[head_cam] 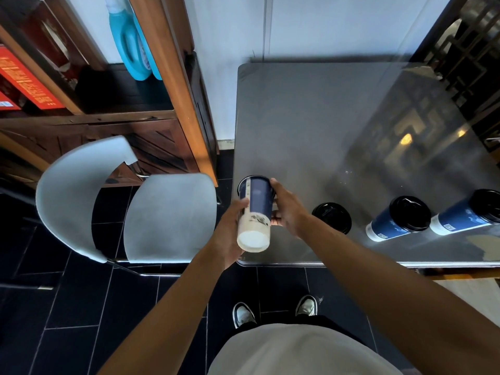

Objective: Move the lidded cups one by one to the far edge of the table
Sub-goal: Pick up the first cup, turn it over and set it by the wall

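Note:
A dark blue and white paper cup (255,212) with a black lid is held tilted above the near left corner of the grey table (311,125), its white base toward me. My left hand (230,234) grips its lower part and my right hand (288,207) holds its upper side. Three more lidded cups stand along the near edge: one seen from above as a black lid (332,217), a blue one (397,220) and another blue one (465,213) further right.
A light grey chair (162,212) stands left of the table. Behind it is a wooden shelf unit (151,115) with a blue bottle (130,36). A white wall borders the table's far edge. Dark tiled floor (67,307) lies below.

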The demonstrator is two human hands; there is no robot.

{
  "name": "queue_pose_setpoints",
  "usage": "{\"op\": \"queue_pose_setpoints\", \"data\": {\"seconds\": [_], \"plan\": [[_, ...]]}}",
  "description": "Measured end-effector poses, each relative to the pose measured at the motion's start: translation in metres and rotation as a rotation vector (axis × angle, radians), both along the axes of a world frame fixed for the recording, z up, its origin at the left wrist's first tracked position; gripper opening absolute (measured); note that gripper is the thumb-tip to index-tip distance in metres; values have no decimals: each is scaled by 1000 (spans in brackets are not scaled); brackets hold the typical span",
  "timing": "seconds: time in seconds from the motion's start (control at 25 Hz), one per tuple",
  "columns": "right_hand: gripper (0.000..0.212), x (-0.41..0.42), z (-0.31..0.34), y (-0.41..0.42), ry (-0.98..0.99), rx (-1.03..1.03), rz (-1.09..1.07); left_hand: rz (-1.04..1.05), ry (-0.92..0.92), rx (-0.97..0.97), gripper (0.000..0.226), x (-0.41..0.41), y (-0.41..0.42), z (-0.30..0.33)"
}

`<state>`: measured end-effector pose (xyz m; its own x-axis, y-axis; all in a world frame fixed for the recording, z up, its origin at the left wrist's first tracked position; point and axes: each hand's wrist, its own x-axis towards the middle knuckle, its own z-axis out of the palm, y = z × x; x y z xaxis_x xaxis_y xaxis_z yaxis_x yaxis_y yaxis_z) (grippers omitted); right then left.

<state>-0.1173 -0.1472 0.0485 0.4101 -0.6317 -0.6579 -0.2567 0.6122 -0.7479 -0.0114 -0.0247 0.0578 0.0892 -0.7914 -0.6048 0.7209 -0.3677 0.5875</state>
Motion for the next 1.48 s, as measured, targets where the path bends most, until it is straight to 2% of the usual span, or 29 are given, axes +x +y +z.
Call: {"op": "queue_pose_setpoints", "data": {"seconds": [0.16,0.28,0.4,0.52,0.6,0.76,0.88,1.12,1.36,1.48], "plan": [[44,-8,-5,-6,-66,-121,277,-119,-483,-14,61,6,8,-19],[64,-15,-11,-11,-112,-119,386,-101,-675,2,62,18,9,-25],[62,-18,-12,-14,-51,-192,510,-113,-827,-55,60,30,6,-25],[85,-11,-9,-16,59,-308,550,-78,-876,-119,57,42,-5,-25],[93,0,-5,-22,119,-405,541,-70,-920,-164,55,51,-19,-27],[78,30,0,-55,217,-598,469,-137,-1038,-237,68,69,-63,-27],[80,51,-4,-96,296,-656,411,-170,-1080,-241,72,86,-112,-31],[92,96,-25,-205,241,-690,332,-132,-1056,-160,79,116,-222,-42],[74,140,-60,-291,227,-677,313,-139,-1099,-90,78,156,-320,-71],[74,155,-81,-318,198,-682,334,-168,-1108,-62,79,174,-345,-90]]}}
